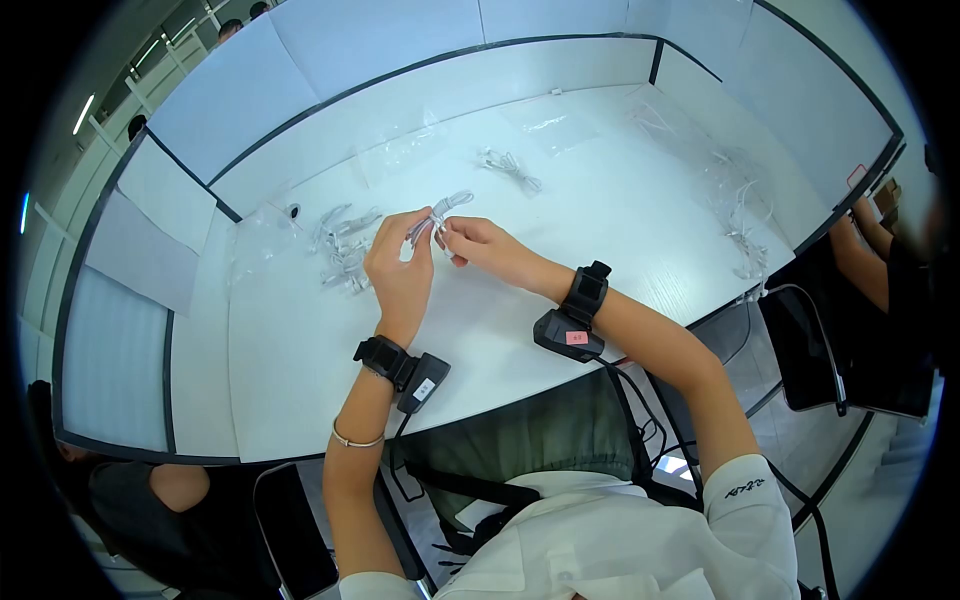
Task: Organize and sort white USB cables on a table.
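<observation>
A coiled white cable (453,203) is held up above the white table, its loops poking out past my fingertips. My left hand (402,257) is closed around the bundle from the left side. From the right, my right hand (483,244) pinches at the lower part of the same cable, close to the left fingertips. What exactly sits between the right fingers is partly hidden. Left of my hands lies a pile of bundled white cables (345,245). Another tied cable bundle (512,170) rests on the table beyond them.
Loose cables and clear plastic (742,235) lie along the table's right side. More clear plastic bags (265,240) are at the left. Low white partitions (450,75) enclose the table (560,320). Black leads hang from both wrist devices. People sit at both sides.
</observation>
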Available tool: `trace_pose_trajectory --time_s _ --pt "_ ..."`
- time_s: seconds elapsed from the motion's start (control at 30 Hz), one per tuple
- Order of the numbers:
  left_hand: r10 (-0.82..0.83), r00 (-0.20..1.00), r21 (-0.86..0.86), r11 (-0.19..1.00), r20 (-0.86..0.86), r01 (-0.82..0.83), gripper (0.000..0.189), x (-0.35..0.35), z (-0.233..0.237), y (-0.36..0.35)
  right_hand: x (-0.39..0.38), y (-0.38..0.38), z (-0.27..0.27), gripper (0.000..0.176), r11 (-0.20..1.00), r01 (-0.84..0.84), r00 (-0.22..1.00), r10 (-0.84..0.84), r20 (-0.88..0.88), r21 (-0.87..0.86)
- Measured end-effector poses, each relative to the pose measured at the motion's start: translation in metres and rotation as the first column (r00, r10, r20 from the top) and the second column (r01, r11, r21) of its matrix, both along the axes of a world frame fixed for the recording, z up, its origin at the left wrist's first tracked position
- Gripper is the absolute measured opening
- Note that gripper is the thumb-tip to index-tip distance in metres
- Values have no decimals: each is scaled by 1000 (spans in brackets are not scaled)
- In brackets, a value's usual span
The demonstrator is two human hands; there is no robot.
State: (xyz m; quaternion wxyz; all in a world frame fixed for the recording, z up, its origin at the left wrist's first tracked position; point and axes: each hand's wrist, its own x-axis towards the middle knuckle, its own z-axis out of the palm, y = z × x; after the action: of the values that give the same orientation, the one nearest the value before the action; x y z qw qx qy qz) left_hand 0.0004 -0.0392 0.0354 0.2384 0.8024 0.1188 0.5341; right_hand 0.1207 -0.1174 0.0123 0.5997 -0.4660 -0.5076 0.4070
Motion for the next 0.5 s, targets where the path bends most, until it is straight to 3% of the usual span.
trace_pose_trajectory --time_s 0.5 --pt "20 1000 -41 999 -2 -20 20 2 -2 1 -3 -2 -1 28 998 -51 998 52 36 -22"
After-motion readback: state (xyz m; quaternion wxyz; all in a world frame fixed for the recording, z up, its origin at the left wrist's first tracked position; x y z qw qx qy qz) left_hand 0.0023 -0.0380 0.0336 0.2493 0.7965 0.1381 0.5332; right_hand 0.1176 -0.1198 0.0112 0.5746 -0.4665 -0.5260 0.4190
